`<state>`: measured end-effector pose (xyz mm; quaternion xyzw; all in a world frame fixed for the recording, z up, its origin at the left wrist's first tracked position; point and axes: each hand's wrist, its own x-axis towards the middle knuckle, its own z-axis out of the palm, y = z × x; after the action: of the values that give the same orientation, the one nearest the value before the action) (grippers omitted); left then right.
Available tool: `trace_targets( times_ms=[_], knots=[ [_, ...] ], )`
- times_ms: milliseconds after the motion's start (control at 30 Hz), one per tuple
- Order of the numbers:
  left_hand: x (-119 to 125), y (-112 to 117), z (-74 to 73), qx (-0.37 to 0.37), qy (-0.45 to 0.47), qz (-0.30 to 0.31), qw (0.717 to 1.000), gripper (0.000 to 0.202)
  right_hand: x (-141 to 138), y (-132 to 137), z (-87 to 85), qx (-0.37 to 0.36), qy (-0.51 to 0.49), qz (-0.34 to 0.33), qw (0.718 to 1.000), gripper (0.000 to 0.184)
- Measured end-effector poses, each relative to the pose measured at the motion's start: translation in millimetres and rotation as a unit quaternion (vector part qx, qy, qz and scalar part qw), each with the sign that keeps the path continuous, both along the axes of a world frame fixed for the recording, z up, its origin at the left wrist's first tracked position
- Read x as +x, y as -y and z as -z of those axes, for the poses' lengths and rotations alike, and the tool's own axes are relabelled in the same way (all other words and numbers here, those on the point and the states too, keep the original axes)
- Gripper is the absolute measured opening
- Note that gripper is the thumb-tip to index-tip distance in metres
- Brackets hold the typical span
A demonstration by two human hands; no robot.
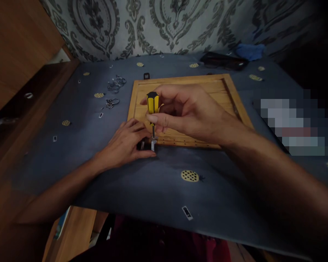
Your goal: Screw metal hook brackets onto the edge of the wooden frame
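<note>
My right hand point(180, 109) grips a yellow-and-black screwdriver point(152, 103) upright, its shaft pointing down. Its tip meets a small shiny metal fitting point(153, 145) at the near edge of a wooden board point(207, 87). My left hand point(131, 140) is closed around that edge, fingers on the board's near left corner and thumb against the metal fitting. The fitting's exact shape is hard to make out. A row of small dark holes runs along the board's near edge, and a raised rim frames the board.
Metal rings point(116, 83) and a heap of small screws point(111, 103) lie left of the board on the dark blue cloth point(120, 185). Behind it are sunglasses point(224, 62) and a blue cloth point(250, 51). A blurred-out object point(292, 127) lies right.
</note>
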<state>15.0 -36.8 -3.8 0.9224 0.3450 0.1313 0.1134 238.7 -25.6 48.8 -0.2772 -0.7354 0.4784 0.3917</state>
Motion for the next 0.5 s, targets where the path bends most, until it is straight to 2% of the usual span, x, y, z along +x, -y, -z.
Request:
trace_targets(
  times_ms=[67,133,400,500],
  knots=[
    [-0.4,-0.1,0.4,0.004,0.003,0.002,1.0,0.043,0.2,0.2,-1.2,0.013,0.003,-0.008,1.0,0.02],
    [-0.6,-0.3,0.7,0.008,0.005,0.003,1.0,0.044,-2.5,1.4,-0.4,0.018,-0.003,0.006,1.0,0.024],
    [0.1,0.1,-1.2,0.002,0.004,0.0,1.0,0.041,-11.8,6.3,2.6,0.065,-0.028,0.166,0.984,0.051],
    [0.1,0.3,-2.2,0.001,0.011,0.003,1.0,0.043,-6.3,4.6,-1.3,0.082,-0.025,0.177,0.98,0.058]
  ],
)
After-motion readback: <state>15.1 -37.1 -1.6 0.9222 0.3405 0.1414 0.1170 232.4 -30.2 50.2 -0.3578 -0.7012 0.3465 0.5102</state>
